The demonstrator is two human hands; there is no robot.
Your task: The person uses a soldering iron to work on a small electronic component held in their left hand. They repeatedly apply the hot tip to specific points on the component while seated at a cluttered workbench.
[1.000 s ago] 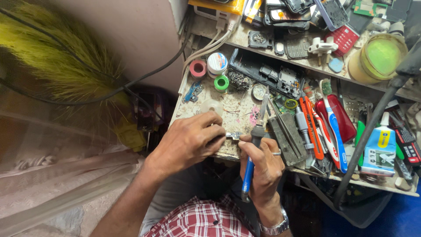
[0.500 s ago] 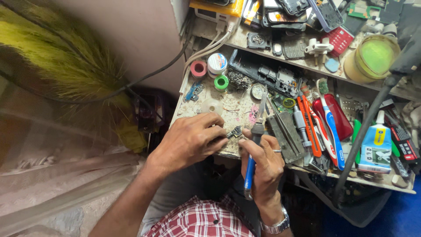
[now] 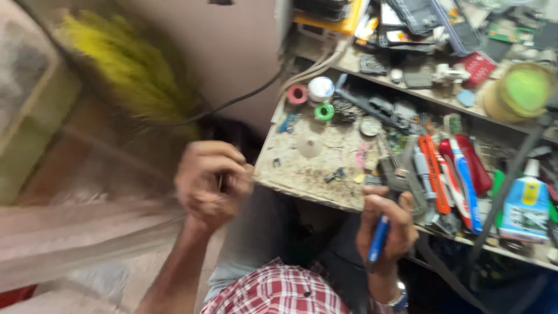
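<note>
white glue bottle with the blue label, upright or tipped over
Upright: the white glue bottle with the blue label stands on the cluttered wooden workbench, white nozzle pointing up.

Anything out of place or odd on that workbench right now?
Nothing looks spilled or broken. The worn wooden bench top is crowded with loose tools, and small dark parts lie near its front edge. The left hand is off the bench, closed in a fist; the right hand grips a blue pen-shaped tool. The picture is motion-blurred.
</note>
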